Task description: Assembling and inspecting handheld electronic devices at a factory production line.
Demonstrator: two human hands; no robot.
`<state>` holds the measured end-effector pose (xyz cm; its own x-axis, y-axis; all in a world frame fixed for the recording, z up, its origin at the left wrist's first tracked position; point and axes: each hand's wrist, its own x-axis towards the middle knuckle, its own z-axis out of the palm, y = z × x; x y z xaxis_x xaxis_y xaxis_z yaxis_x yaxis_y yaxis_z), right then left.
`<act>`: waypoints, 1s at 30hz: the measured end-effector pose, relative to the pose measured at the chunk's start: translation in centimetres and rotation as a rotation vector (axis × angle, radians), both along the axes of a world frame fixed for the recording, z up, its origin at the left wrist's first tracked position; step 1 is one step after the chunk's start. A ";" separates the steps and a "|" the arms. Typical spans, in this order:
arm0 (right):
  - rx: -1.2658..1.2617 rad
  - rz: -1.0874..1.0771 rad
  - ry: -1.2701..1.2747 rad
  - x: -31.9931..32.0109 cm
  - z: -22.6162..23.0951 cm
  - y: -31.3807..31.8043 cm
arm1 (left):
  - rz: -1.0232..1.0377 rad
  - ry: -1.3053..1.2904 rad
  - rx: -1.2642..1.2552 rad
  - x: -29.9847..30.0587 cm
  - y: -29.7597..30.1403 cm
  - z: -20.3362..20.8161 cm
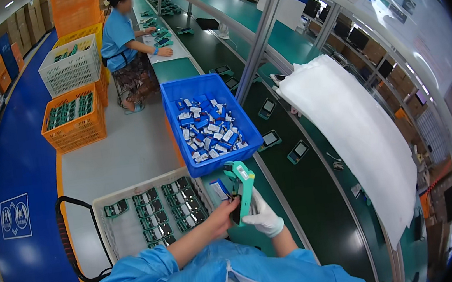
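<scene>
Gripping the green plastic handheld device (245, 185) from both sides, the bare left hand (225, 215) and white-gloved right hand (264, 219) seem to steady it over the green-topped bench (267, 193). The deep blue plastic bin (197, 88) of blue-and-white battery packs (210, 129) stands just on its far side, likely for easy reach; the shallow white plastic tray (124, 232) lies near left. A dark green conveyor (317, 214) runs at right; far left, a blue-shirted co-worker (118, 38) stands

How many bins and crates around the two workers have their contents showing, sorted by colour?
Blue: 1 (bin)
White: 2 (stacked crate, nearer crate)
Orange: 1 (crate of green parts)
Total: 4
</scene>
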<state>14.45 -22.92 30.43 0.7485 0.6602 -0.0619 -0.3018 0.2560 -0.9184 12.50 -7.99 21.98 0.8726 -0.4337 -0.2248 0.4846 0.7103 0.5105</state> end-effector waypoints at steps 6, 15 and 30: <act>-0.404 -0.241 -0.458 -2.5 3.1 4.1 | 0.275 -0.201 0.517 -0.9 3.2 4.0; -1.171 -0.567 -1.407 -2.1 3.5 4.7 | 0.408 -0.704 1.566 -4.4 5.7 11.1; -0.860 -0.468 -1.416 -2.5 0.7 3.4 | 0.088 -0.540 1.301 -5.7 4.8 6.3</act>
